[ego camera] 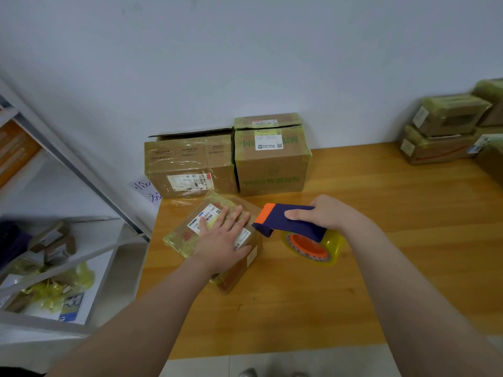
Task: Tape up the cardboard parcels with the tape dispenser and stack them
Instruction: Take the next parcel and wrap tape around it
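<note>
Taping looks underway, stacking not begun: the left hand presses flat-fingered on the small brown cardboard parcel while the right hand grips the blue-and-orange plastic tape dispenser just beside it.

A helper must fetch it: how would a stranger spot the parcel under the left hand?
Find the wooden table; at its left end two big boxes stand against the wall. Right before them lies the parcel, pressed by the left hand, beside the tape dispenser. Unlike those boxes, it is small, flat, askew.
</note>
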